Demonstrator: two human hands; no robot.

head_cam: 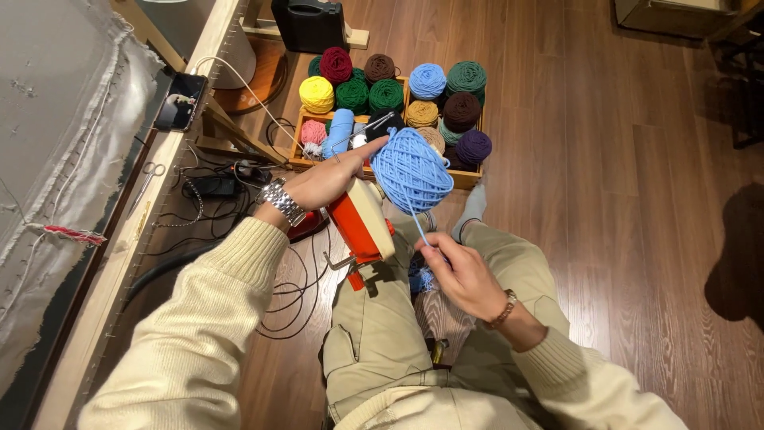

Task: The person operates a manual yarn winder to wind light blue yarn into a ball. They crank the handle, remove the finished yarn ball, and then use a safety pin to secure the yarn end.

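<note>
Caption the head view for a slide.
Seated person's left hand steadies a blue yarn ball on an orange winder; right hand pinches its strand.
</note>
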